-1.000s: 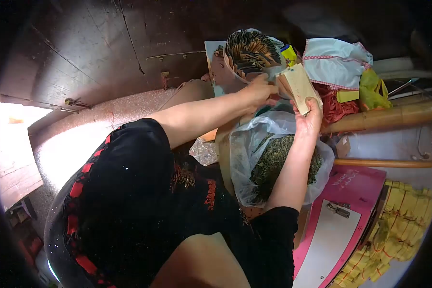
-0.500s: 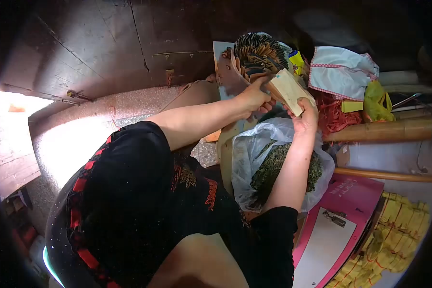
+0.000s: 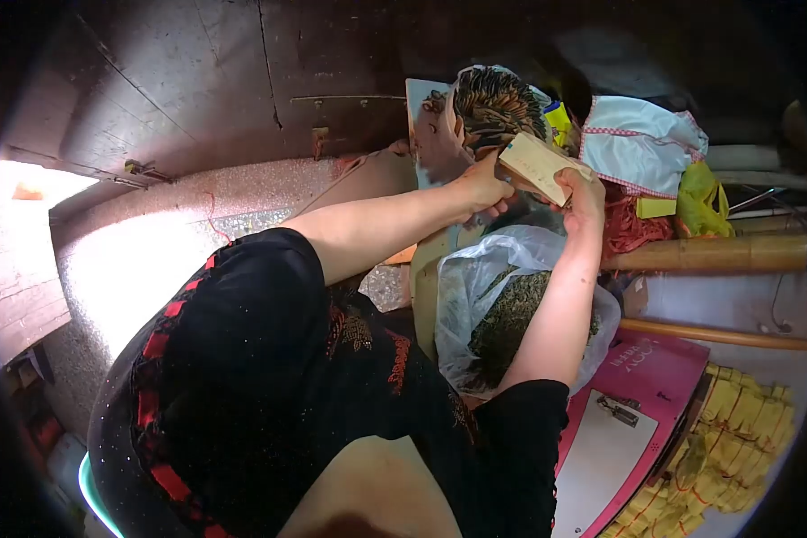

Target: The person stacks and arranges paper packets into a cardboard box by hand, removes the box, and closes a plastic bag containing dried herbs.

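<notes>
Thumb on top and fingers beneath, my right hand (image 3: 583,199) is closed on a thick stack of cream paper slips (image 3: 531,166). My left hand (image 3: 487,190) is at the near left end of the stack, its thumb against the stack's edge and its fingers curled; what they pinch is hidden. Just behind the hands stands a clear bag of dark, thin strips (image 3: 493,100) packed in a round bundle. Below them, a clear plastic bag (image 3: 457,296) holds dried green leaves (image 3: 511,314), partly covered by my right forearm.
A white cloth with checked trim (image 3: 637,139), red stringy material (image 3: 632,224) and a yellow-green bag (image 3: 701,202) lie at the right. Bamboo poles (image 3: 717,255) run below them. A pink box (image 3: 663,368) and tied yellow bundles (image 3: 735,430) are lower right.
The stack in my right hand has tilted to lie flatter and closer to my left hand. My left thumb has come up to the stack's edge. The whole view has shifted slightly.
</notes>
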Motion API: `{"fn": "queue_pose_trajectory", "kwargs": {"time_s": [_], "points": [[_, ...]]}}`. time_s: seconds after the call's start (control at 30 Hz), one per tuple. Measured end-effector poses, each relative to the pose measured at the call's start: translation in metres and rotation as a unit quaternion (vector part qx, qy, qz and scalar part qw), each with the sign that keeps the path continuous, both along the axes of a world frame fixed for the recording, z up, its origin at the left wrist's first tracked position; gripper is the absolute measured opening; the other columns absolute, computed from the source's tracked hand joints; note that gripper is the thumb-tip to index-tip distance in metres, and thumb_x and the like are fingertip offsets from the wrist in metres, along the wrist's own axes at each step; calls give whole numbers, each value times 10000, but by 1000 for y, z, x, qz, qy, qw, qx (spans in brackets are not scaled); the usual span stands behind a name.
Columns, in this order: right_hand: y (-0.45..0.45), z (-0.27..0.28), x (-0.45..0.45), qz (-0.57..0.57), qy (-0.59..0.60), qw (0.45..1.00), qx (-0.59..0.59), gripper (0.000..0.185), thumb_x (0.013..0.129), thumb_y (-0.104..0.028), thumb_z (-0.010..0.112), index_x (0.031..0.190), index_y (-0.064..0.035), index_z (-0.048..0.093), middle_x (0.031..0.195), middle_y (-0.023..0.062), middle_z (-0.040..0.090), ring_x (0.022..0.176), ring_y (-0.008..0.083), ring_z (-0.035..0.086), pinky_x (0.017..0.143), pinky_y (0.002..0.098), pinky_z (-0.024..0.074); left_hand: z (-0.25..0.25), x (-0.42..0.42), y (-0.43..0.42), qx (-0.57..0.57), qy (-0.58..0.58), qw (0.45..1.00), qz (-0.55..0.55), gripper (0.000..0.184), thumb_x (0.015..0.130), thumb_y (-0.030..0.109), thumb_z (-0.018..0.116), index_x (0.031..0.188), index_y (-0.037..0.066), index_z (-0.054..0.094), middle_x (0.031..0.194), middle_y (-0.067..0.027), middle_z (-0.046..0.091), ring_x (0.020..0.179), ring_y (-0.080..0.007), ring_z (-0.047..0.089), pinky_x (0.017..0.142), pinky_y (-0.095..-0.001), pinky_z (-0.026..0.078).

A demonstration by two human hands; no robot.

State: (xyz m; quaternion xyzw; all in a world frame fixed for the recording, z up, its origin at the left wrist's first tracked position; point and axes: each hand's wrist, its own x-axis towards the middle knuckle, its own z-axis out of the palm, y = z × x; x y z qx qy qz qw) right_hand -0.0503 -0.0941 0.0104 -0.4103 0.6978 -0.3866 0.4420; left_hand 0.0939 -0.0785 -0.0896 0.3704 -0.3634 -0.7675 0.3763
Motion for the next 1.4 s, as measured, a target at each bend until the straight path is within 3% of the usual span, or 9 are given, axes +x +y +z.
{"fn": "queue_pose_trajectory", "kwargs": {"time_s": [0.4,0.57,0.7,0.8,0.9,1.1,1.2,1.33,1.4], "points": [[-32,17,37,62,311,948,-8,363,608,-118,620,955,-12,604,783,130,635,570,202,609,406,319,475,7,5,6,-14,-35,999,33,694,755,82,575,1339,46,202,809,-128,612,576,-162,577,488,-273,480],[-45,7,44,111,510,852,-29,478,623,-251,612,1021,13,591,932,207,632,873,351,611,757,406,487,11,6,9,-16,-87,995,50,702,745,79,568,1345,34,206,798,-143,624,593,-181,586,506,-288,490],[-51,9,57,129,512,849,12,503,648,-290,596,1043,20,586,975,217,619,973,379,564,859,431,428,-12,-7,1,-57,-123,990,47,700,730,81,570,1334,15,222,808,-139,624,611,-185,594,521,-295,494],[-50,13,66,151,497,854,-14,518,669,-317,593,1033,50,576,953,214,627,871,347,617,729,417,507,-11,-4,-1,-74,-134,988,34,654,725,84,571,1293,-5,261,827,-147,623,614,-189,596,538,-304,494],[-49,15,63,145,346,927,-14,511,679,-332,612,972,85,575,845,178,625,627,236,638,416,281,528,-13,-5,0,-76,-148,985,34,594,727,100,577,1239,-19,299,805,-153,621,616,-195,594,549,-311,490],[-49,1,46,71,96,992,37,418,789,-336,589,1050,-15,530,853,69,601,711,180,614,458,280,517,-26,-11,-3,-140,-227,962,50,595,734,129,579,1180,-114,269,726,-150,604,617,-196,594,537,-308,478],[-37,-12,41,79,38,996,14,468,794,-314,576,1092,40,501,955,131,586,743,201,616,516,310,552,-27,-12,-5,-135,-225,963,56,644,734,138,579,1173,-169,220,700,-143,595,606,-193,591,531,-303,474],[-32,-26,24,77,-26,997,-1,366,868,-293,509,1161,-78,469,1024,69,563,726,193,614,546,315,543,-21,-4,-1,-145,-247,957,50,705,734,155,586,1195,-190,180,697,-149,603,604,-194,592,535,-303,477],[-28,-23,23,47,-19,999,1,359,863,-269,511,1161,-73,469,1019,71,563,741,196,612,563,308,543,-15,0,4,-158,-275,947,45,742,735,162,590,1221,-187,152,719,-157,618,622,-198,598,559,-299,482]]}}
